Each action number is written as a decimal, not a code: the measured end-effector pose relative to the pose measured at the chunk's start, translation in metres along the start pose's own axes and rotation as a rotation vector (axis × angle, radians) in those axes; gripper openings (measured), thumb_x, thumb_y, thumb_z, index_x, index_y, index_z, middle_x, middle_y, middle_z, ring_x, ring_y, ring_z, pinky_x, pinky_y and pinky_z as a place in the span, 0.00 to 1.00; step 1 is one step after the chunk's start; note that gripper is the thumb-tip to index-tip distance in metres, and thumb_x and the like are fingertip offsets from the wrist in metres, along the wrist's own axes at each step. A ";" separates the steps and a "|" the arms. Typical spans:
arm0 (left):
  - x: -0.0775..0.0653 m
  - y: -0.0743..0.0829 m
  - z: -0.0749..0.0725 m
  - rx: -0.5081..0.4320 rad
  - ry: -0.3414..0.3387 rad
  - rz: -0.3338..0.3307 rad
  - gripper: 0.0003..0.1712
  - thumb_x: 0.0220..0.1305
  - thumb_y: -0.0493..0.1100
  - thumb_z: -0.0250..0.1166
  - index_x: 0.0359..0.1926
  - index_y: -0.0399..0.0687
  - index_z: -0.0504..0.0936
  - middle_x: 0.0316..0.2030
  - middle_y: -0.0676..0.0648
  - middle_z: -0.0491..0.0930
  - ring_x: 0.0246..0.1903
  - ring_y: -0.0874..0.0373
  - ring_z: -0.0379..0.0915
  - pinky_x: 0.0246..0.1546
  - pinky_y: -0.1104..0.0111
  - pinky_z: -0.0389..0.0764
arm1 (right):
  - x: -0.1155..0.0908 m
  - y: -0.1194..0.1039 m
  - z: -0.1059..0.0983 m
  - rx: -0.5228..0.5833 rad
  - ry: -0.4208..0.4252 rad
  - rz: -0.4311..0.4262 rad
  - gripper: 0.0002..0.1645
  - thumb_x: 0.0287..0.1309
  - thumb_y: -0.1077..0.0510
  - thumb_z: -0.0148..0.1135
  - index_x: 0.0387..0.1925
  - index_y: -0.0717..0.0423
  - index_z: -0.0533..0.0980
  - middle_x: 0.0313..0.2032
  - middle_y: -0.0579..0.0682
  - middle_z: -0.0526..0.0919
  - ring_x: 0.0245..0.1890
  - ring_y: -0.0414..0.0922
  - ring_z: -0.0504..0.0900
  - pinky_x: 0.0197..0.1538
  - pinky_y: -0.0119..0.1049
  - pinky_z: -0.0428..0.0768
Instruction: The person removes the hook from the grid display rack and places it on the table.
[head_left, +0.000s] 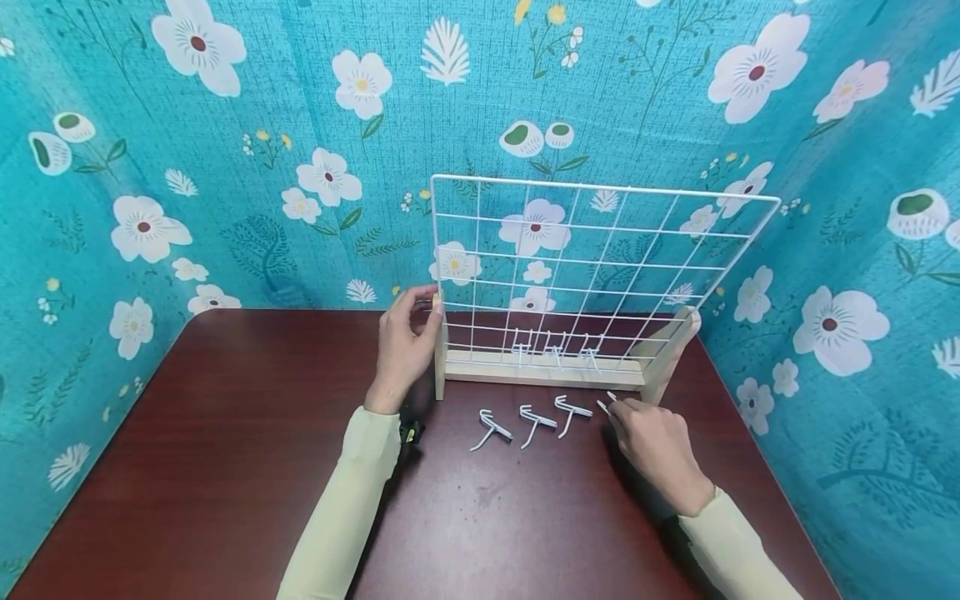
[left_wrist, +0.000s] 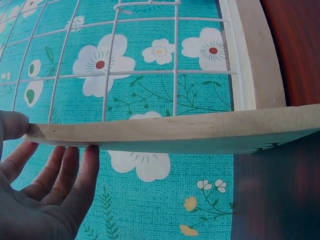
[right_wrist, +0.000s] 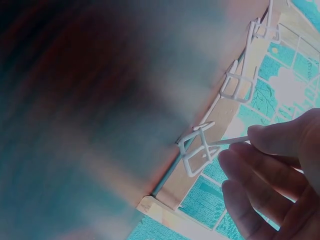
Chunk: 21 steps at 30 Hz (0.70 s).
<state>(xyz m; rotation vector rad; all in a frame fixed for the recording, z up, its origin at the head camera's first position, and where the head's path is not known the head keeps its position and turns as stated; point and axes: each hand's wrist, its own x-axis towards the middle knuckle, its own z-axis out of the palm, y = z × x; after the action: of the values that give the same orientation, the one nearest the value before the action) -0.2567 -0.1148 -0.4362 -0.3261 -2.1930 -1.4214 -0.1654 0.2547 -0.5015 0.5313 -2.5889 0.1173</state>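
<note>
Nearest to the camera are two pale sleeves [head_left: 337,508], which reach forward over the dark red tabletop [head_left: 225,433]. The right hand [head_left: 656,442] is in front of the right wooden upright [head_left: 666,354]. Its grip is a pinch: in the right wrist view, the thumb and finger hold the thin prong of a white wire hook [right_wrist: 206,146], and the squared back of this hook points away from the hand. Whether it touches the tabletop, I cannot tell. To the left of this hand, three loose hooks [head_left: 538,420] of the same kind lie in a slanting row, apart from each other.

A little farther, the left hand [head_left: 405,342] grasps the left wooden upright [head_left: 440,358] near its upper end, the thumb on one side and the fingers on the other. A low wooden bar [head_left: 543,375] joins both uprights. Between these stands the white wire grid [head_left: 592,261], with three hung hooks [head_left: 554,354] side by side on its lower part. Behind is a turquoise flowered cloth [head_left: 300,83].

In my judgement, the step in hand is readying one more hook while the left hand steadies the frame. The next move seems to call for turning the squared back toward the grid and catching it on the wires.
</note>
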 end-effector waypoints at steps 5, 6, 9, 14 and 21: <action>0.000 0.000 0.000 -0.004 0.002 -0.001 0.17 0.69 0.46 0.59 0.56 0.48 0.78 0.50 0.48 0.80 0.50 0.56 0.81 0.36 0.68 0.87 | 0.001 -0.001 0.001 -0.008 -0.012 -0.014 0.05 0.51 0.61 0.66 0.25 0.48 0.79 0.18 0.43 0.76 0.16 0.47 0.77 0.12 0.43 0.66; 0.000 0.000 0.000 -0.002 0.001 0.000 0.17 0.69 0.46 0.59 0.56 0.47 0.78 0.50 0.48 0.80 0.50 0.56 0.81 0.36 0.68 0.87 | 0.000 -0.001 0.002 -0.011 -0.015 -0.016 0.06 0.51 0.61 0.66 0.24 0.48 0.78 0.17 0.43 0.76 0.16 0.47 0.77 0.12 0.42 0.66; -0.001 0.000 0.000 -0.002 -0.002 -0.002 0.17 0.69 0.46 0.59 0.55 0.46 0.78 0.51 0.47 0.80 0.50 0.54 0.81 0.36 0.68 0.87 | 0.000 -0.001 0.003 -0.012 -0.027 -0.033 0.08 0.51 0.60 0.67 0.22 0.47 0.77 0.17 0.43 0.76 0.17 0.46 0.77 0.12 0.41 0.65; -0.001 -0.001 0.000 0.001 0.001 -0.006 0.16 0.69 0.46 0.59 0.55 0.48 0.78 0.51 0.47 0.80 0.50 0.55 0.80 0.36 0.69 0.87 | -0.001 -0.003 0.003 -0.013 -0.060 -0.083 0.04 0.50 0.59 0.70 0.25 0.46 0.82 0.19 0.44 0.78 0.18 0.44 0.77 0.13 0.40 0.69; 0.000 0.000 0.000 -0.003 0.006 -0.010 0.15 0.69 0.46 0.59 0.55 0.53 0.78 0.50 0.48 0.80 0.50 0.58 0.80 0.36 0.72 0.86 | -0.001 -0.003 0.004 -0.042 -0.079 -0.122 0.05 0.50 0.58 0.70 0.26 0.43 0.82 0.21 0.44 0.78 0.18 0.44 0.76 0.13 0.41 0.68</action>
<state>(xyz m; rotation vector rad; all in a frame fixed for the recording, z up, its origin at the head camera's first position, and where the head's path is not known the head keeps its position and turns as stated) -0.2568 -0.1148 -0.4359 -0.3114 -2.1909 -1.4294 -0.1655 0.2515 -0.5050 0.6891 -2.6204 0.0006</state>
